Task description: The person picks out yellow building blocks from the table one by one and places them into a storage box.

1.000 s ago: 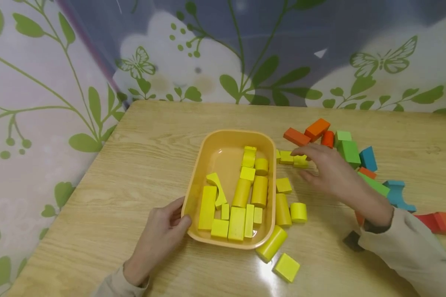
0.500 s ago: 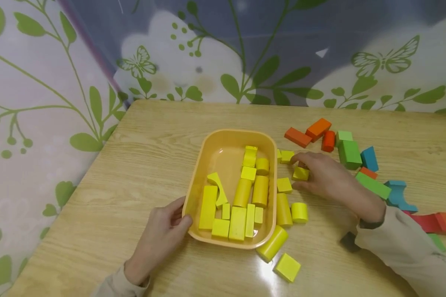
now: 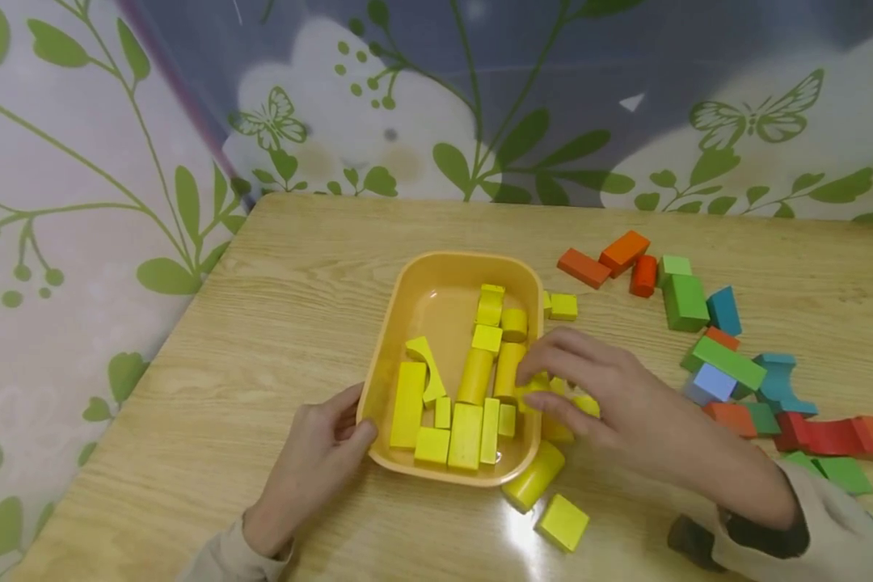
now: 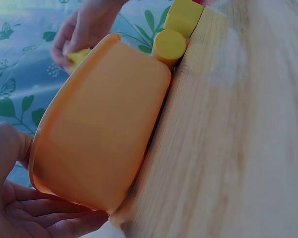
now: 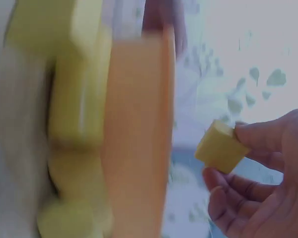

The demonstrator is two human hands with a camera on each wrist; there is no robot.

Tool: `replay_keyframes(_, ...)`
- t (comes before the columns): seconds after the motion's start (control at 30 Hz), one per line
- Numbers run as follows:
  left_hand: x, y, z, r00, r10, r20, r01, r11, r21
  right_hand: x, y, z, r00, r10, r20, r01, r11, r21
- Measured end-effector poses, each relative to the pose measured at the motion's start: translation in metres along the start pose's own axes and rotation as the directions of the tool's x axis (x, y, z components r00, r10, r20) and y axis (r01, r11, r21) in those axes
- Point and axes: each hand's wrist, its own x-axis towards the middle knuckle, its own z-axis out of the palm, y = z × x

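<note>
My left hand (image 3: 309, 461) grips the near left corner of an orange plastic tray (image 3: 436, 311), thumb at the rim and fingers along the outer wall. Several yellow wooden blocks lie in the tray, among them a long block (image 3: 407, 404), cylinders (image 3: 475, 376) and an arch piece (image 3: 425, 372). Over the tray's right rim, my right hand (image 3: 626, 412) pinches a small yellow block (image 5: 221, 148) between thumb and fingertips. That hand partly covers yellow pieces lying outside the tray.
Beside the tray's right wall lie a yellow cylinder (image 3: 534, 477), a yellow square block (image 3: 563, 521) and small yellow blocks (image 3: 563, 307). Farther right are orange (image 3: 624, 252), green (image 3: 686, 303), blue (image 3: 723, 311) and red (image 3: 829, 435) blocks. A patterned wall (image 3: 407, 105) borders the wooden table (image 3: 298, 283).
My right hand has taken a small yellow block from the table right of the tray and moved left with it to the tray's rim. The left hand stays at the corner.
</note>
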Motion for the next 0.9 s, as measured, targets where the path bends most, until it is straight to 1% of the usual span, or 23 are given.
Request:
replay_keyframes(0.03,0.000,0.000,0.000,1.000,0.001,0.000,-0.001,1.000,0.001,0.000,-0.004,0.004,1.000,-0.011,0.004,0.011,0.999,0.033)
replay_keyframes(0.07,0.000,0.000,0.000,1.000,0.002,-0.002,-0.002,1.000,0.001,-0.001,-0.007,0.008,1.000,-0.007,0.014,0.006,0.998,0.058)
replay_keyframes(0.13,0.001,-0.001,0.000,1.000,0.006,-0.004,-0.006,1.000,0.002,-0.002,-0.011,0.016,0.998,0.023,0.051,-0.027,0.997,0.066)
replay_keyframes(0.23,0.000,-0.001,0.001,1.000,0.009,-0.004,-0.009,1.000,0.001,-0.004,-0.011,0.025,0.989,0.073,0.129,-0.077,0.997,0.023)
replay_keyframes(0.3,0.000,-0.001,0.001,1.000,0.007,-0.004,-0.007,1.000,0.002,-0.004,-0.011,0.029,0.983,0.076,0.166,-0.075,0.997,-0.012)
replay_keyframes(0.37,0.000,-0.001,0.001,1.000,0.004,-0.005,-0.004,1.000,0.004,-0.005,-0.010,0.031,0.980,0.068,0.186,-0.063,0.997,-0.033)
replay_keyframes(0.57,0.000,0.001,0.000,1.000,0.000,-0.002,0.000,1.000,0.009,-0.004,-0.010,0.031,0.980,0.035,0.194,-0.013,0.994,-0.112)
replay_keyframes(0.63,0.001,0.001,0.000,1.000,0.000,0.000,0.000,1.000,0.011,-0.003,-0.010,0.031,0.981,0.000,0.193,0.026,0.991,-0.132)
replay_keyframes(0.73,0.001,0.001,0.000,1.000,-0.006,0.001,0.006,1.000,0.020,-0.001,-0.009,0.031,0.982,-0.080,0.173,0.106,0.983,-0.150)
replay_keyframes(0.8,0.001,0.001,0.000,1.000,-0.009,0.001,0.009,1.000,0.021,-0.001,-0.009,0.032,0.980,-0.116,0.161,0.142,0.977,-0.158)
replay_keyframes(0.9,0.001,0.001,0.000,1.000,-0.010,0.000,0.010,1.000,0.023,-0.001,-0.009,0.032,0.981,-0.102,0.167,0.128,0.979,-0.157)
